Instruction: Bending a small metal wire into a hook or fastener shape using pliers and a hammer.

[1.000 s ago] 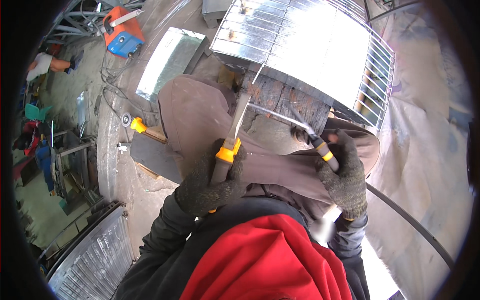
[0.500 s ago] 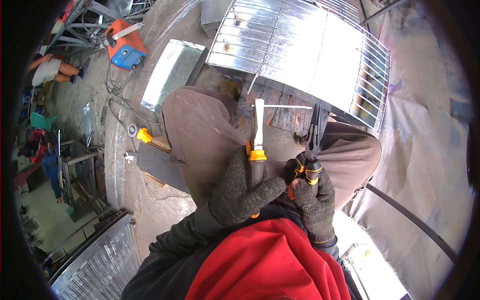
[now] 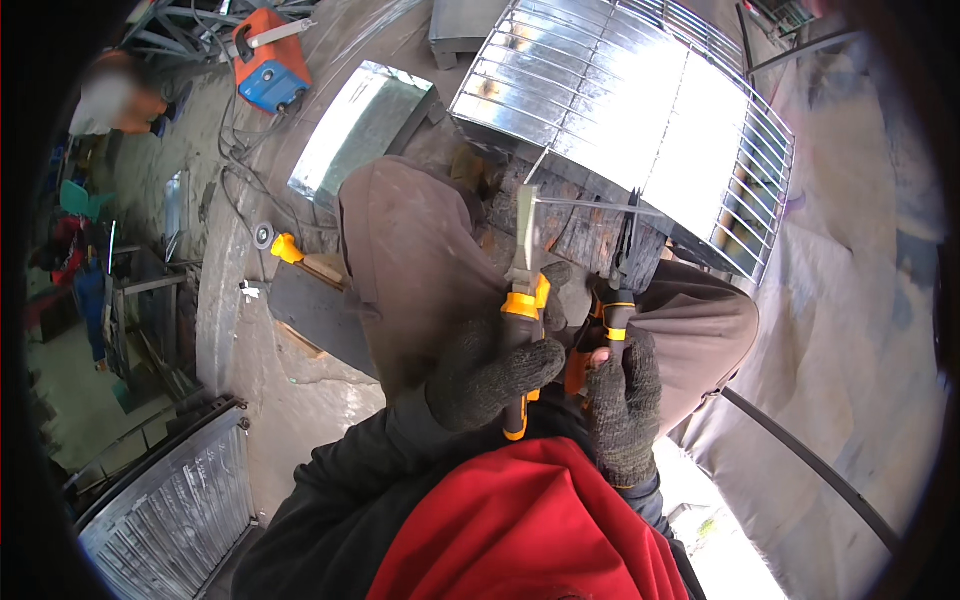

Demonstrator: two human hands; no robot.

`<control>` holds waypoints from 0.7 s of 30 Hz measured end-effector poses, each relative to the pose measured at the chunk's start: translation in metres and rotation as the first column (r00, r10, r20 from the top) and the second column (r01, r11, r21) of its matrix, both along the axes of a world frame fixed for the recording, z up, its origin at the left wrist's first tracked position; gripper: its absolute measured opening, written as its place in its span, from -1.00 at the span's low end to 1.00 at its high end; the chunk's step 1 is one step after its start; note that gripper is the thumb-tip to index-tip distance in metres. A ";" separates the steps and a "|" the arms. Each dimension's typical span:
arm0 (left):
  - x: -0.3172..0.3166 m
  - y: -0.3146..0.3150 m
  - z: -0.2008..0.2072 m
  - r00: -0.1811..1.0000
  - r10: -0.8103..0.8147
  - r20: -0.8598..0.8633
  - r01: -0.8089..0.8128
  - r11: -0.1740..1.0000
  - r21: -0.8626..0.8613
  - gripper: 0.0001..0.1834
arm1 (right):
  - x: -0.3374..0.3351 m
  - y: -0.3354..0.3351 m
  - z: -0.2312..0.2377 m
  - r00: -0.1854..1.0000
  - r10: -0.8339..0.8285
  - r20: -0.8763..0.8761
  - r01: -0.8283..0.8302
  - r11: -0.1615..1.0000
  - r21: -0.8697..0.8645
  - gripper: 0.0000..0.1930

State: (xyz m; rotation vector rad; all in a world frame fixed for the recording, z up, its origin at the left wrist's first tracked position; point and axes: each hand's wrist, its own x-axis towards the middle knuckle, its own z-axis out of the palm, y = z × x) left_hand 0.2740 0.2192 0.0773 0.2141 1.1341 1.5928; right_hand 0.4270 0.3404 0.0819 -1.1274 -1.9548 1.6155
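Note:
My left hand, in a dark knitted glove, is closed around pliers with black-and-yellow handles. Their jaws point away from me and meet one end of a thin straight metal rod. In my right hand, gloved too with a bare fingertip showing, is a second pair of pliers with long dark jaws. The rod crosses these jaws near their tips and sticks out a little to the right; whether they clamp it I cannot tell. Both tools are held between my knees, before a weathered wooden block.
A wire rack lies over a shiny metal sheet just ahead. To the left are a box-shaped metal piece, an orange-and-blue machine with cables and a yellow angle grinder. Another person is far left.
The rod now slants down to the right and reaches past the right pliers' jaws. The right pliers have turned and show narrower. The left pliers tilt slightly, and the whole view has shifted.

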 end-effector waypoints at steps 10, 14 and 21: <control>0.011 0.012 -0.010 0.990 -0.082 0.111 0.060 0.980 0.190 -0.49 | 0.002 -0.002 0.014 0.999 0.025 0.041 -0.038 0.942 0.334 -0.37; 0.020 0.025 -0.012 0.949 -0.036 -0.313 0.078 0.989 0.124 -0.36 | 0.020 -0.007 0.031 0.971 0.222 0.093 -0.237 0.816 0.528 -0.28; 0.045 0.022 -0.023 0.922 -0.031 -0.386 0.019 0.999 -0.034 -0.38 | 0.028 -0.030 0.011 0.984 0.176 0.018 -0.171 0.970 -0.174 -0.22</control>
